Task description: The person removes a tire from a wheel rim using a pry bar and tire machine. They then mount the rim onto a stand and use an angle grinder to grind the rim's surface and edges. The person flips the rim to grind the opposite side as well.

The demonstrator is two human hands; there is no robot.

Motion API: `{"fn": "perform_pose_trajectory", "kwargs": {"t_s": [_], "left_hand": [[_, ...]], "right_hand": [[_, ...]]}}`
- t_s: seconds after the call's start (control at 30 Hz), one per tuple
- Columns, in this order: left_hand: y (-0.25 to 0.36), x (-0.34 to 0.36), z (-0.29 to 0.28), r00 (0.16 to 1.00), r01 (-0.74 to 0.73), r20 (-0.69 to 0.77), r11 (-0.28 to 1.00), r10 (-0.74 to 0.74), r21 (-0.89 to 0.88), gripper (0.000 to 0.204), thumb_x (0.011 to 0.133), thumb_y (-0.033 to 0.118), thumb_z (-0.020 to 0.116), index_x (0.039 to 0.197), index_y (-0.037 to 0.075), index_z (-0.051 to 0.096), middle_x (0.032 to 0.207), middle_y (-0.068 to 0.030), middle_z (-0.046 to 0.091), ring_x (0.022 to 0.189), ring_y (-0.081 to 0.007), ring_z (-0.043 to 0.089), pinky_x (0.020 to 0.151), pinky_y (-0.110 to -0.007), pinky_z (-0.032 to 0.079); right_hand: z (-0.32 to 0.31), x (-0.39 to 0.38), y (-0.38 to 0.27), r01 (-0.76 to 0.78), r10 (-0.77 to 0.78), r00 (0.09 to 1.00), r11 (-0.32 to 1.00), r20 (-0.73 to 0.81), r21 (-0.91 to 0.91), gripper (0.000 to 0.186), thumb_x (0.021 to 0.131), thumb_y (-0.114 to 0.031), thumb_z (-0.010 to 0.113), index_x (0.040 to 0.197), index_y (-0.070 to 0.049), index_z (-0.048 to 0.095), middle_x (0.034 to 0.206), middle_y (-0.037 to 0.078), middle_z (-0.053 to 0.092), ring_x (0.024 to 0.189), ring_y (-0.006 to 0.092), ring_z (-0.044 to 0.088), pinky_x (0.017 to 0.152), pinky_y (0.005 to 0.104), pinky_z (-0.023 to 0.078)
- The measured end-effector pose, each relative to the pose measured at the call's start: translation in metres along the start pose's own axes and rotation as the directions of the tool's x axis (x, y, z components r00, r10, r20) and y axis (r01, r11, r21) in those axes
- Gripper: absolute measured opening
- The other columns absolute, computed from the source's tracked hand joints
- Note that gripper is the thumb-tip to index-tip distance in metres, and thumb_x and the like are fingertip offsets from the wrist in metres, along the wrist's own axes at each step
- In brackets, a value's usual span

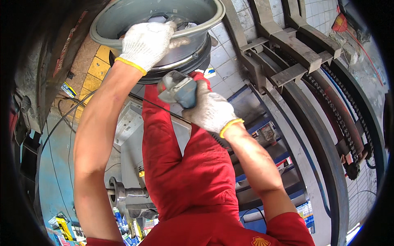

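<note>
A large grey metal wheel rim (201, 22) stands in front of me at the top, tilted so its hollow inside shows. My left hand (145, 43), in a white knitted glove with a yellow cuff, is closed over the rim's near edge. Just below the wheel, my right hand (211, 108), gloved the same way, is wrapped round a power tool that looks like an angle grinder (184, 88), blue-grey with a metal head. The tool's head points up and left toward the wheel's lower edge. Its working face is hidden.
On the right stands a lifting mast (332, 172) with chains and steel forks (295, 51). A black cable (84, 99) crosses from the left toward the grinder. Blue-edged shelves (266, 168) lie right of my legs. A metal shaft with a flange (119, 192) juts out at lower left.
</note>
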State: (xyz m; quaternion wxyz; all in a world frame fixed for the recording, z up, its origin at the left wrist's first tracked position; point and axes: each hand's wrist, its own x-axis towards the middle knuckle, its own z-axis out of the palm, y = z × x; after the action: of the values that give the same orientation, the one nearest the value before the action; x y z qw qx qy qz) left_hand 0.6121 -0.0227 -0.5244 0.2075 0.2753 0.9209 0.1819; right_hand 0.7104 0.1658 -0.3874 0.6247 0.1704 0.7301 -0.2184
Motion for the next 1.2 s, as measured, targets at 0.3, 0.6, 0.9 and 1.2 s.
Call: {"fn": "perform_pose_trajectory", "kwargs": {"t_s": [0.3, 0.6, 0.9, 1.2], "left_hand": [[-0.025, -0.027, -0.010, 0.998, 0.061, -0.018, 0.998, -0.062, -0.021, 0.061, 0.096, 0.065, 0.079, 0.118, 0.009, 0.084, 0.094, -0.0170, 0.083, 0.088, -0.0344, 0.082, 0.078, -0.044, 0.066], [-0.036, -0.029, -0.016, 0.997, 0.068, 0.035, 0.997, -0.067, -0.023, 0.060, 0.098, 0.064, 0.077, 0.119, 0.008, 0.082, 0.097, -0.0189, 0.083, 0.094, -0.0363, 0.082, 0.083, -0.047, 0.065], [-0.047, -0.045, -0.025, 0.979, 0.155, 0.142, 0.987, -0.146, -0.051, 0.058, 0.099, 0.064, 0.077, 0.118, 0.009, 0.081, 0.101, -0.0173, 0.083, 0.094, -0.0390, 0.080, 0.082, -0.049, 0.063], [-0.073, -0.063, -0.022, 0.978, 0.160, 0.148, 0.984, -0.147, -0.080, 0.068, 0.096, 0.071, 0.077, 0.116, 0.006, 0.080, 0.094, -0.0202, 0.080, 0.090, -0.0416, 0.079, 0.081, -0.051, 0.061]], "right_hand": [[-0.041, 0.026, 0.060, -0.119, 0.098, 0.981, 0.986, -0.168, -0.117, 0.085, 0.087, -0.040, 0.084, 0.142, 0.010, 0.043, 0.108, 0.037, 0.078, 0.108, 0.0524, 0.078, 0.095, 0.0568, 0.062], [-0.012, 0.001, 0.012, -0.033, 0.022, 0.997, 0.989, -0.077, -0.144, 0.093, 0.084, -0.035, 0.086, 0.156, 0.001, 0.040, 0.109, 0.034, 0.079, 0.108, 0.0519, 0.078, 0.095, 0.0573, 0.061], [-0.027, 0.011, 0.011, -0.034, 0.021, 0.998, 0.975, -0.064, -0.220, 0.086, 0.086, -0.038, 0.085, 0.149, 0.006, 0.046, 0.108, 0.036, 0.078, 0.109, 0.0521, 0.078, 0.094, 0.0573, 0.061], [-0.061, 0.056, 0.055, -0.058, 0.011, 0.985, 0.961, -0.172, -0.271, 0.081, 0.085, -0.039, 0.088, 0.136, 0.012, 0.050, 0.110, 0.039, 0.077, 0.113, 0.0535, 0.076, 0.097, 0.0561, 0.060]]}}
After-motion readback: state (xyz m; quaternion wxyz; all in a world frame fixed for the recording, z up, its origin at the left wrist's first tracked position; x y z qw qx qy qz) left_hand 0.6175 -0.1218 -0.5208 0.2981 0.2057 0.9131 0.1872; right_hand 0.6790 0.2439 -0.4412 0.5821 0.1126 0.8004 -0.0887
